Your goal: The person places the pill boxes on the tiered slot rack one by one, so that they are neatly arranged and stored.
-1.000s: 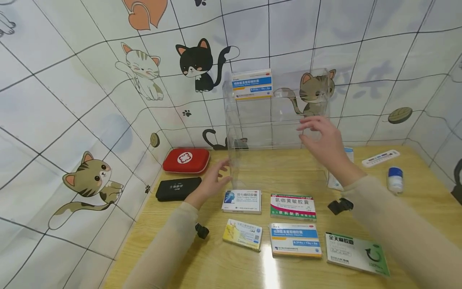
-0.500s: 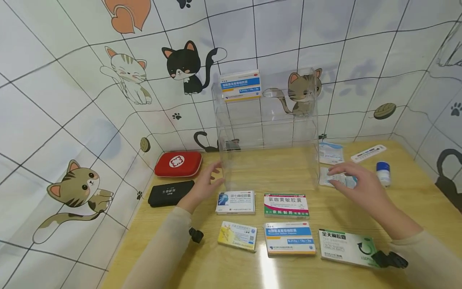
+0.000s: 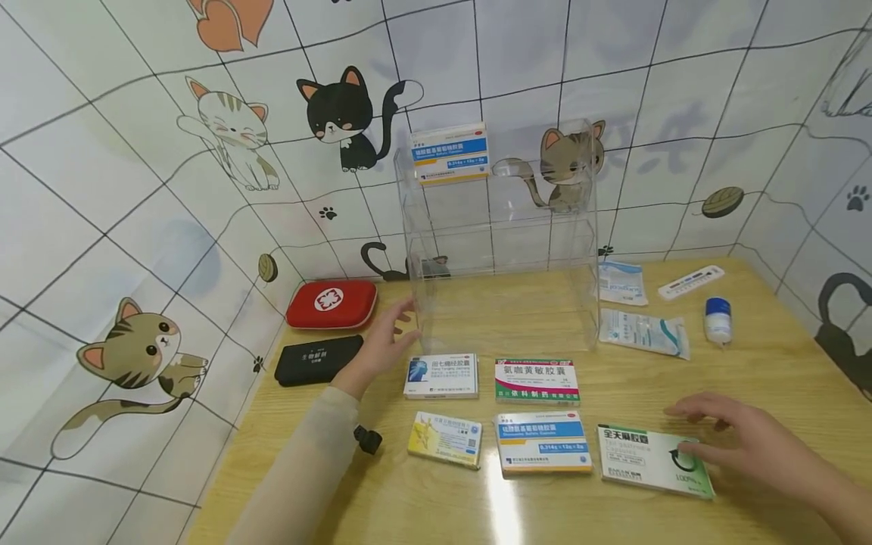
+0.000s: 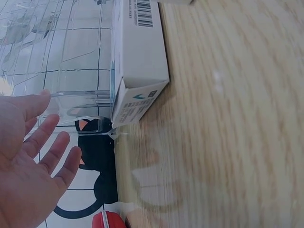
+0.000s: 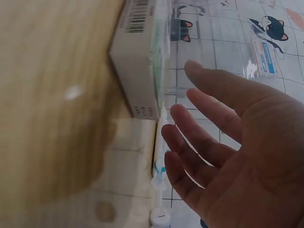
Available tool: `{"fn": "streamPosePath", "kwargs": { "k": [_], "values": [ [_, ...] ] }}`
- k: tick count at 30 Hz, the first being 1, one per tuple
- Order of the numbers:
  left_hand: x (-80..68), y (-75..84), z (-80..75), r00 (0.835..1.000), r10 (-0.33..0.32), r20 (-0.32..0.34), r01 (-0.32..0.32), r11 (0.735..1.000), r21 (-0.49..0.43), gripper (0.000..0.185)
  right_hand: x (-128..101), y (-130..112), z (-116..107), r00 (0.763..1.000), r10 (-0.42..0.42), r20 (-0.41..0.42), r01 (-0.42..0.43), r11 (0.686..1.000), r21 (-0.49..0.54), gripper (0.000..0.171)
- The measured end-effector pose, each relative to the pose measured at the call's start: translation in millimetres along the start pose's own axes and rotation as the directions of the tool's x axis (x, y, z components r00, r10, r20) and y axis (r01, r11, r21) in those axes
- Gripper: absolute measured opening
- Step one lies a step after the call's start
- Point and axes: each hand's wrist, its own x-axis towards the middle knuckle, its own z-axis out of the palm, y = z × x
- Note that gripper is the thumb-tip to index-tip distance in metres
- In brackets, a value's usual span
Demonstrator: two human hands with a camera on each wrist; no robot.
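Observation:
A clear acrylic rack stands at the wall, with a blue-and-white medicine box upright on its top tier at the left. My left hand is at the rack's lower left side, fingertips right at the panel; its fingers look spread and relaxed in the left wrist view. My right hand hovers by the right end of a green-and-white medicine box, its thumb overlapping the box. In the right wrist view the hand holds nothing, fingers loosely bent beside the box's end.
Other medicine boxes lie flat before the rack: white, green-and-magenta, yellow and blue-and-white. At left are a red case and a black pouch. At right are sealed packets, a thermometer strip and a bottle.
My right hand has come down from in front of the rack, rightward and nearer, to the green-and-white box. The left hand has stayed at the rack's side. The head view has shifted slightly.

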Motion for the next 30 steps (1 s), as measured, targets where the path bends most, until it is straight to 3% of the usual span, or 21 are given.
{"fn": "streamPosePath", "kwargs": {
  "k": [6, 11, 19, 24, 27, 30],
  "values": [
    [0.7, 0.2, 0.3, 1.000, -0.003, 0.002, 0.003, 1.000, 0.014, 0.070, -15.6, 17.8, 6.7, 0.990, 0.042, 0.136, -0.047, 0.998, 0.031, 0.059],
    [-0.4, 1.1, -1.6, 1.000, -0.011, 0.005, 0.011, 1.000, 0.001, 0.071, -18.3, 22.8, 9.6, 0.981, 0.075, 0.181, -0.083, 0.996, 0.037, 0.069],
    [-1.5, 2.1, -0.2, 1.000, -0.012, 0.003, 0.012, 1.000, 0.010, 0.071, -19.0, 18.6, 7.3, 0.966, 0.143, 0.215, -0.142, 0.990, -0.019, 0.065],
    [-1.1, 3.6, -0.1, 0.999, -0.033, 0.008, 0.032, 0.999, 0.012, 0.070, -16.3, 6.6, 2.1, 0.981, 0.133, 0.138, -0.135, 0.991, 0.003, 0.052],
    [-1.3, 4.6, -0.2, 0.999, -0.043, 0.010, 0.043, 0.999, 0.012, 0.071, -12.7, -1.2, -2.9, 0.994, 0.103, 0.030, -0.104, 0.994, 0.017, 0.034],
    [-1.5, 5.5, -0.9, 0.999, -0.039, 0.014, 0.039, 0.999, 0.014, 0.071, -7.5, -6.0, -10.5, 0.997, 0.030, -0.077, -0.029, 0.999, 0.023, 0.029]
  ]
}}
